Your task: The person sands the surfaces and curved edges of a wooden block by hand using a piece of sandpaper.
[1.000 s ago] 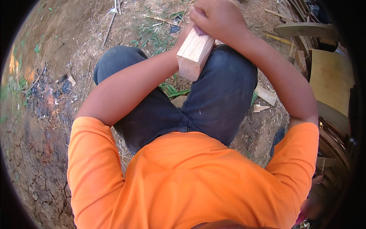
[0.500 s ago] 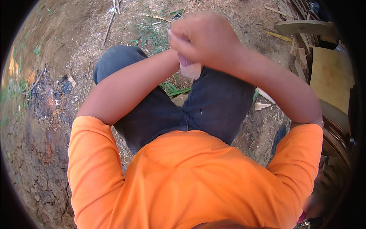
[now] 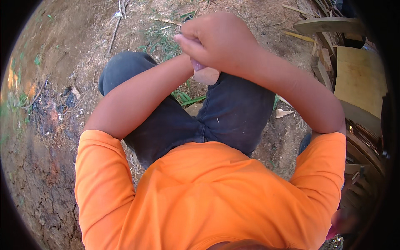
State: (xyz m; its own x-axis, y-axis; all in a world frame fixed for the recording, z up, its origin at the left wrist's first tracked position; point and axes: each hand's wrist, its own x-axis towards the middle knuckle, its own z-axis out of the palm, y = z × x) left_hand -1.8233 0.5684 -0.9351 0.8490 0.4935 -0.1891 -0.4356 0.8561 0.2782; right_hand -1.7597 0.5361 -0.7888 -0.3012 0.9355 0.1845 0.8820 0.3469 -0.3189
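Observation:
My right hand (image 3: 221, 39) is closed in a fist above my thighs, with its thumb toward the left. What it grips, if anything, is hidden inside the fist. My left forearm reaches in beneath it, so most of my left hand (image 3: 197, 65) is covered; only a small pinkish part shows. Against that part, just under the right wrist, sticks out the blunt end of a pale, wood-coloured piece (image 3: 207, 76), which my left hand appears to hold. The rest of the piece is out of sight behind the hands.
My bent legs in dark trousers (image 3: 237, 110) frame bare soil with grass tufts (image 3: 187, 99). At right lie boards and wood scraps, among them a wide yellowish panel (image 3: 359, 77) and a curved plank (image 3: 329, 26). A charred patch (image 3: 68, 100) marks the ground at left.
My right fist has shifted slightly up and left, and its blur has lessened. The pale piece remains beneath it. The ground and boards appear slightly shifted to the left in view.

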